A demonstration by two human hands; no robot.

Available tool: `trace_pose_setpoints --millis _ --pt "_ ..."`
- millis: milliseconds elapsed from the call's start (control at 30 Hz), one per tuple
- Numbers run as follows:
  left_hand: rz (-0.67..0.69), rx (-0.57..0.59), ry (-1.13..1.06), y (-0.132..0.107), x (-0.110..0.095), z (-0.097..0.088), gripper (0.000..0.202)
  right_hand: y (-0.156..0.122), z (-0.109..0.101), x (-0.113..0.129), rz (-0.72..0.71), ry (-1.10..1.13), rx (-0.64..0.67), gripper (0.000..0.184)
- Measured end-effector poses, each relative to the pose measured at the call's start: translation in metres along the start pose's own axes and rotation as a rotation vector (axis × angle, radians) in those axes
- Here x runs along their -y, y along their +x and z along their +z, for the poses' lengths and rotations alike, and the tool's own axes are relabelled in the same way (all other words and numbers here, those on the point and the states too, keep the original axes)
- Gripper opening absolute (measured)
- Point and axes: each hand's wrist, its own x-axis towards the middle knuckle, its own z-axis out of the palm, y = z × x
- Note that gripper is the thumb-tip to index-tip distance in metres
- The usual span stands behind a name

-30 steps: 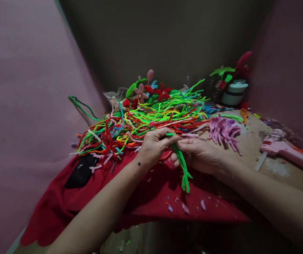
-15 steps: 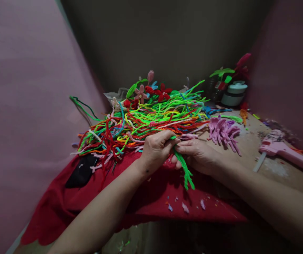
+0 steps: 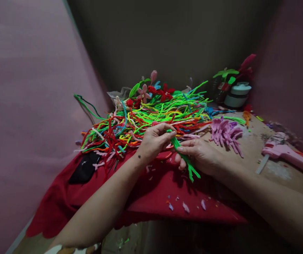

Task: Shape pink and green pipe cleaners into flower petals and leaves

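Observation:
Between my two hands is a small bundle of bright green pipe cleaners [image 3: 191, 168], slanting down to the right with its loose ends splayed. My left hand [image 3: 155, 141] pinches the upper end between thumb and fingers. Lower down, my right hand [image 3: 200, 154] grips the same bundle with thumb and forefinger, its other fingers curled beneath. Just behind the hands spreads a big heap of pipe cleaners [image 3: 151, 114] in green, red, yellow and pink. A reddish-orange loop [image 3: 168, 155] shows beneath the left hand, partly hidden.
Red cloth [image 3: 151, 201] with fluffy scraps covers the table's front. A black phone-like object [image 3: 84, 169] lies left. To the right are a purple fuzzy bunch [image 3: 226, 134] and a pink glue gun [image 3: 283, 150]. Fuzzy flowers [image 3: 164, 92] and a lidded jar [image 3: 238, 94] stand behind.
The green bundle's lower ends have swung up and to the right. My right hand has shifted slightly along it, and my left fingers have lifted a little, showing more of the top. The view shifted slightly.

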Motion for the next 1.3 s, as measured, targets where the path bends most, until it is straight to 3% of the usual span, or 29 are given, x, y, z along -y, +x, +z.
trace_pose_setpoints --millis 133,300,367,467,533,633,700,800,933,1000,1067,1167,1300 --pt "-0.017 -0.032 0.019 0.002 0.004 -0.002 0.018 0.001 0.000 0.001 0.020 0.044 0.006 0.009" --pt "0.267 -0.231 0.333 0.002 0.017 0.000 0.011 0.000 0.002 0.001 0.028 0.053 -0.044 0.005" --pt "0.320 -0.287 0.315 0.003 0.018 0.000 0.011 0.000 0.002 0.000 0.039 0.038 -0.032 0.008" --pt "0.184 -0.270 0.089 0.004 0.011 -0.004 0.016 -0.001 0.002 -0.001 0.033 -0.010 -0.023 0.012" --pt "0.024 -0.142 -0.031 0.005 0.006 -0.005 0.022 -0.001 0.002 0.000 0.018 -0.043 -0.049 0.013" --pt "-0.113 0.026 -0.043 0.004 0.004 -0.006 0.024 -0.001 0.002 0.001 0.010 -0.085 -0.087 0.016" --pt "-0.109 0.010 -0.005 0.004 0.005 -0.004 0.025 -0.001 0.003 0.001 0.008 -0.090 -0.086 0.016" --pt "0.022 -0.104 0.099 0.003 0.013 -0.002 0.026 0.000 0.003 0.000 0.020 -0.069 -0.065 0.013" --pt "0.353 -0.224 0.477 0.002 0.023 -0.001 0.021 0.002 0.002 -0.002 0.030 -0.027 -0.034 0.009" --pt "0.408 -0.247 0.572 0.003 0.026 -0.002 0.020 0.002 0.003 -0.002 0.020 -0.012 -0.035 0.009" --pt "0.341 -0.275 0.482 0.005 0.025 -0.004 0.021 0.002 0.003 -0.002 0.018 -0.014 -0.039 0.010" --pt "0.159 -0.304 0.167 0.009 0.018 -0.008 0.021 0.001 0.003 -0.001 0.028 -0.031 -0.062 0.011" --pt "-0.031 -0.256 -0.078 0.012 0.009 -0.012 0.036 0.004 -0.001 -0.002 0.007 -0.014 -0.099 0.010"
